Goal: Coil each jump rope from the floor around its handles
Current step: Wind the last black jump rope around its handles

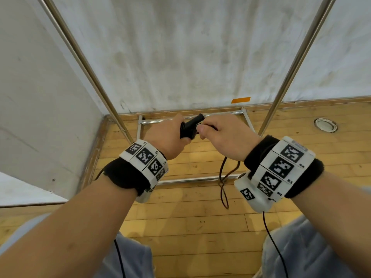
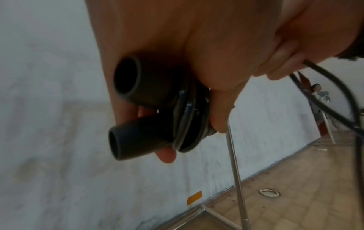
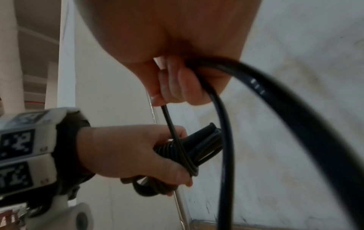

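Clasping handles (image 2: 138, 112) (left hand (image 1: 166, 135)); right hand (image 1: 226, 137) apparently pinching rope (image 3: 220, 124).

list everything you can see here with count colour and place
handles: two, black, side by side in the left hand
rope: one, black, several turns wound round the handles, the free length running up to the right hand and hanging down toward the floor
metal frame: one, silver tubes, standing on the floor against the wall
orange tape: one strip, low on the white wall
round fitting: one, silver, set in the wooden floor at right
wrist bands: two, white with black markers
left hand: grips the handles
right hand: pinches the rope
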